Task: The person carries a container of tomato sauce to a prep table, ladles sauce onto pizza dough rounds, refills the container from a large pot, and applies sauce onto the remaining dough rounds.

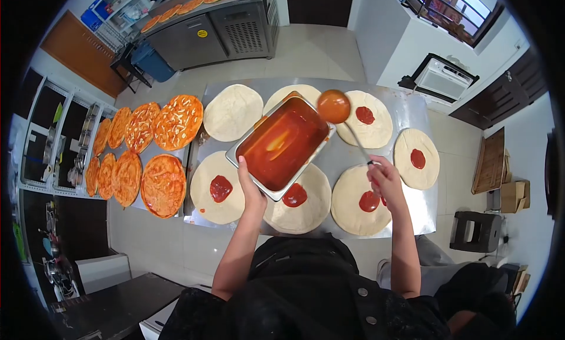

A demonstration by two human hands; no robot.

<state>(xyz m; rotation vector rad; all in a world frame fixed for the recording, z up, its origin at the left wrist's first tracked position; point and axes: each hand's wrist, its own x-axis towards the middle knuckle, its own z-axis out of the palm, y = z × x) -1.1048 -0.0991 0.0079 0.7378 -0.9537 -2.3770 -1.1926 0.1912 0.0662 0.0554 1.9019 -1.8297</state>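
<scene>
My left hand (252, 190) grips the near-left side of a rectangular metal pan (306, 165), which is tilted above the dough rounds. Red sauce (288, 137) coats the inside of the pan. In my right hand (385, 181) is the long handle of a ladle (333, 107). Its bowl looks full of sauce and is just past the pan's far-right corner. Below, dough rounds with a red sauce spot lie at near left (203, 187), near middle (309, 213), near right (347, 199), far right (376, 131) and right edge (406, 146). A plain round (233, 113) is at far left; another (288, 93) is partly hidden by the pan.
The steel table (412, 216) carries the dough. Several sauced pizza bases (163, 184), some with shredded topping (178, 122), stand to the left. More lie on a steel counter (235, 22) at the back. A person in grey trousers (432, 260) is close on my right.
</scene>
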